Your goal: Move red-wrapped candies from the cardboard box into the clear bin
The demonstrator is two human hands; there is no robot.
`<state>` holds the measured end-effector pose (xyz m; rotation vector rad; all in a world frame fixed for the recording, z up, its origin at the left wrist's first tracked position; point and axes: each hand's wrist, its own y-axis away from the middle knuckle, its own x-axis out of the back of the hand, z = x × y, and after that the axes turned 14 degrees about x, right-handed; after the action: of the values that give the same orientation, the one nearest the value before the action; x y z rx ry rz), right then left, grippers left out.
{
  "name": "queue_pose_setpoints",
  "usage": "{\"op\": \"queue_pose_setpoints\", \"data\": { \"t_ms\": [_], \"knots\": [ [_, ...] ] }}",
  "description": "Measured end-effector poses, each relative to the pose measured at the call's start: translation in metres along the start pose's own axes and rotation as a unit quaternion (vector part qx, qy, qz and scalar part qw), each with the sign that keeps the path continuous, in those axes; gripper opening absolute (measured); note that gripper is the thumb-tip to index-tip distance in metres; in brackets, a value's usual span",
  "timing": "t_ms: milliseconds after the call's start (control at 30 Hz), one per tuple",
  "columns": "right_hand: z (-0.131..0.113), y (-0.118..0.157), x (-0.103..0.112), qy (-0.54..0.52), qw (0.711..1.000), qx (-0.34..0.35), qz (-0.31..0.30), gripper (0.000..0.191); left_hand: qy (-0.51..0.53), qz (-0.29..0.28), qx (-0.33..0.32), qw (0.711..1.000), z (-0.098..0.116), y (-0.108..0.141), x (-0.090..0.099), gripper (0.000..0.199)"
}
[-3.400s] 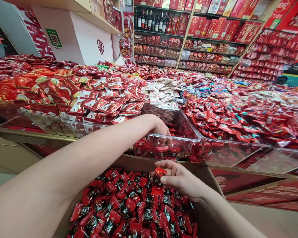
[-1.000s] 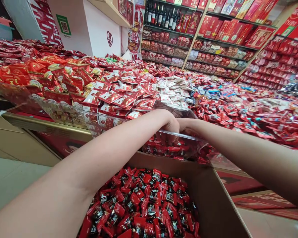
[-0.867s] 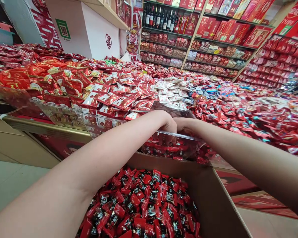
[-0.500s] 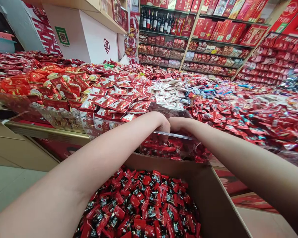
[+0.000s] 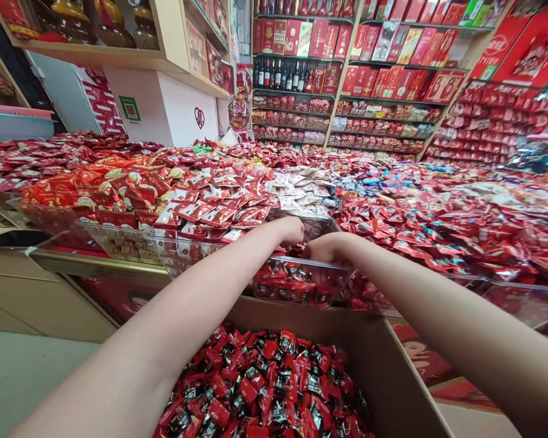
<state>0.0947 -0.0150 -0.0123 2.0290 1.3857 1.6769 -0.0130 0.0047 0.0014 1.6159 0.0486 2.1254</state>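
Observation:
Both my hands reach into a clear plastic bin [image 5: 342, 274] that holds red-wrapped candies [image 5: 296, 286]. My left hand [image 5: 292, 232] is bent down over the candies on the bin's left side, its fingertips hidden. Beside it, slightly lower and to the right, my right hand [image 5: 322, 246] dips behind the bin's front wall, and its fingers are mostly hidden. What either hand holds, if anything, does not show. Below my forearms stands an open cardboard box [image 5: 402, 371] with many red and black wrapped candies [image 5: 274, 383] inside.
Heaped candy packets [image 5: 214, 207] fill bins to the left, and red ones [image 5: 402, 234] spread to the right. A white pillar [image 5: 187, 109] and an overhead wooden shelf [image 5: 173, 36] stand at the back left. Shelves with bottles [image 5: 283, 76] line the back wall.
The view has tilted up, so the shelves show more. My left hand has lifted a little in the bin, and the two hands have moved slightly apart.

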Motion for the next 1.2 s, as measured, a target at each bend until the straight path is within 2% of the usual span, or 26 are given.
{"op": "queue_pose_setpoints", "data": {
  "t_ms": [100,200,333,400,467,533,567,600,667,767,900,1033,1100,1200],
  "knots": [
    [-0.008,0.014,-0.002,-0.036,0.998,0.003,-0.044,0.035,0.06,0.076,-0.018,0.995,0.005,0.0,0.006,0.032],
    [-0.016,0.028,-0.005,-0.034,0.999,0.002,-0.029,0.033,0.114,0.124,-0.061,0.984,0.012,0.014,0.012,0.03],
    [-0.021,0.039,-0.009,-0.034,0.999,0.021,0.026,0.03,0.168,0.199,-0.144,0.955,0.009,0.07,0.007,0.03],
    [-0.02,0.04,-0.012,-0.041,0.997,0.036,0.052,0.03,0.201,0.291,-0.245,0.903,-0.004,0.104,-0.008,0.025],
    [-0.017,0.038,-0.014,-0.051,0.995,0.047,0.071,0.031,0.178,0.319,-0.316,0.876,-0.022,0.131,-0.031,0.023],
    [-0.013,0.034,-0.015,-0.066,0.993,0.051,0.082,0.031,0.1,0.274,-0.372,0.881,-0.045,0.146,-0.061,0.029],
    [-0.011,0.031,-0.015,-0.074,0.992,0.05,0.084,0.031,0.058,0.239,-0.366,0.898,-0.056,0.148,-0.077,0.03],
    [-0.009,0.029,-0.015,-0.081,0.992,0.048,0.084,0.031,0.017,0.186,-0.341,0.921,-0.066,0.148,-0.092,0.029],
    [-0.007,0.026,-0.015,-0.087,0.992,0.044,0.082,0.031,-0.044,0.103,-0.305,0.946,-0.084,0.142,-0.121,0.028],
    [-0.007,0.026,-0.015,-0.087,0.991,0.043,0.09,0.033,-0.036,-0.017,-0.234,0.971,-0.1,0.13,-0.148,0.032],
    [-0.014,0.03,-0.015,-0.101,0.992,0.01,0.073,0.028,0.026,-0.107,-0.142,0.984,-0.113,0.119,-0.156,0.031],
    [-0.016,0.029,-0.014,-0.115,0.992,-0.021,0.039,0.028,-0.007,-0.193,-0.041,0.98,-0.129,0.113,-0.154,0.035],
    [-0.016,0.028,-0.013,-0.089,0.994,-0.026,0.051,0.03,-0.037,-0.223,-0.002,0.974,-0.136,0.112,-0.153,0.041],
    [-0.016,0.025,-0.012,-0.03,0.997,-0.011,0.075,0.029,-0.047,-0.252,0.015,0.966,-0.14,0.11,-0.153,0.046]
  ]
}}
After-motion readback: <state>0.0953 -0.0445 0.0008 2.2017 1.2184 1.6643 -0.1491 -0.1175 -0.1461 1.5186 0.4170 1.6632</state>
